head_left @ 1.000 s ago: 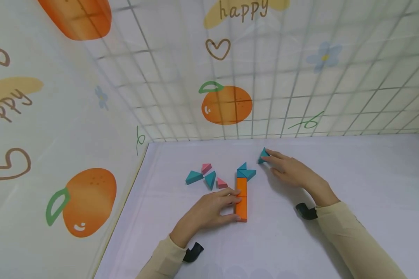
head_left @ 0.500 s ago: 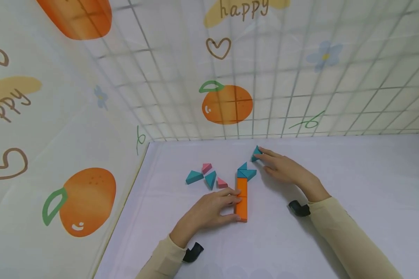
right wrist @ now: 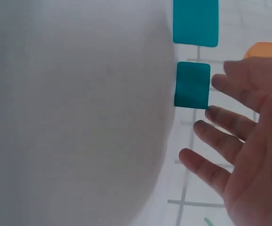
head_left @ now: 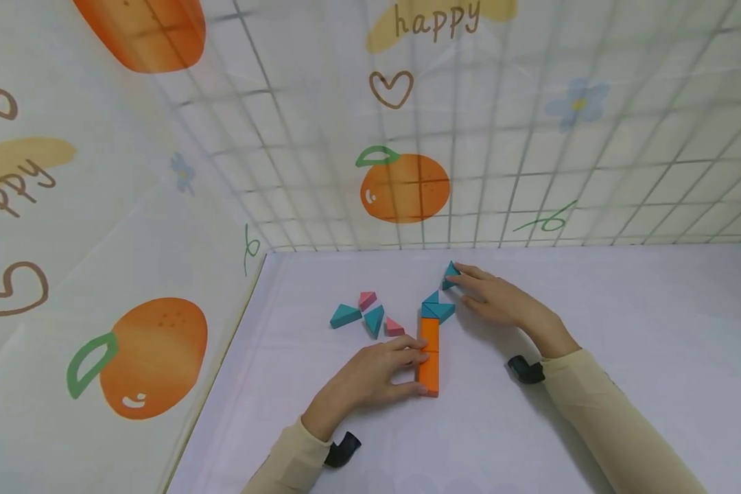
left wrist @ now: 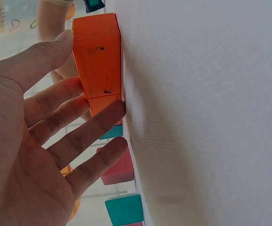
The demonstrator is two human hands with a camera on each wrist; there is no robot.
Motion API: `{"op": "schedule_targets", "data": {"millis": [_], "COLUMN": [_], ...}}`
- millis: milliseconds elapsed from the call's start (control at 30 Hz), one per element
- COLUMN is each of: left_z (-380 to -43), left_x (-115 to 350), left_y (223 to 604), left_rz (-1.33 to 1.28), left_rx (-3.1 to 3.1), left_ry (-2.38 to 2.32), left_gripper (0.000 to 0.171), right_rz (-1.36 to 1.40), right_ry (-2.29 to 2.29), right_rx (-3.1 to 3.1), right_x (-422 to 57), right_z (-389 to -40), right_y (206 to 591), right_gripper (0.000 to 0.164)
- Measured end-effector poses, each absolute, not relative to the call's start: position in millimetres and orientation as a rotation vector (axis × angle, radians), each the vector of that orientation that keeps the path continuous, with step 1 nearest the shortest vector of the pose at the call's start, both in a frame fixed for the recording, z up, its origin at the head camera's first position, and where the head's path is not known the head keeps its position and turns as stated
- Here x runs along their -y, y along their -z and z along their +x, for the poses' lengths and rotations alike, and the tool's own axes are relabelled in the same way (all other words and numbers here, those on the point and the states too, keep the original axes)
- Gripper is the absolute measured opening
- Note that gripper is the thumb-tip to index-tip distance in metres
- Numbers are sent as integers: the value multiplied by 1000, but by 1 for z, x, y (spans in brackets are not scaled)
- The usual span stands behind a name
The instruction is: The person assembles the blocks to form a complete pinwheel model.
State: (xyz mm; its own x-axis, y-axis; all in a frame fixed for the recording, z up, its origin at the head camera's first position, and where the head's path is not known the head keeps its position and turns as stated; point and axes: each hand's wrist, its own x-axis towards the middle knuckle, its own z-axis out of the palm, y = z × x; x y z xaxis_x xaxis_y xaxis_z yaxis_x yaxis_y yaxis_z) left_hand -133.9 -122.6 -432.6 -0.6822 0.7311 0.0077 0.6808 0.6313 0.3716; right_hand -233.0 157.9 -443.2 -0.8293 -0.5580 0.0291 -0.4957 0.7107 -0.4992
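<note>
My left hand (head_left: 370,374) lies along the left side of two orange blocks (head_left: 429,377) set end to end, thumb and fingertips touching them. In the left wrist view its fingers look nearly straight beside the orange blocks (left wrist: 98,56). At the far end of the orange strip, teal triangular blocks (head_left: 444,313) sit against each other. Just beyond them, my right hand (head_left: 500,298) has its fingertips on a separate teal triangular block (head_left: 450,276). The right wrist view shows the fingers extended, with tips right at this teal block (right wrist: 192,85).
Left of the orange strip lie two loose teal triangular blocks (head_left: 345,315) and two pink ones (head_left: 394,327) on the white table (head_left: 481,439). A patterned sheet (head_left: 321,158) with oranges and grid lines stands at the back and left.
My right hand has moved left with the teal triangular block, closer to the teal group above the orange strip. My left hand stays at the orange blocks. The head view shifts slightly.
</note>
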Motion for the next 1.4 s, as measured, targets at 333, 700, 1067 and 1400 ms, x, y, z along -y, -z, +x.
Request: {"op": "schedule_targets", "data": {"millis": [333,700,1067,1400], "left_z": [-134,-134,-136,-136], "left_x": [121,122,122,123], "left_y": [436,437,437,438], "left_rz": [1179,1186,1187,1184], "left_rx": [-2713,-2716,-2723,-2722], "left_ry": [-535,-529,-523,-522], "left_gripper": [49,48,49,49], "right_rz": [-877,-831,-901,-956], "right_ry": [759,815,823,826], "right_rx": [-2818,-2745,-2724,-2790], "right_x": [-150,-145,-138,-136], "right_z": [-232,-231,-231,-233], "right_y": [441,444,446,450], "right_gripper": [44,46,47,46]}}
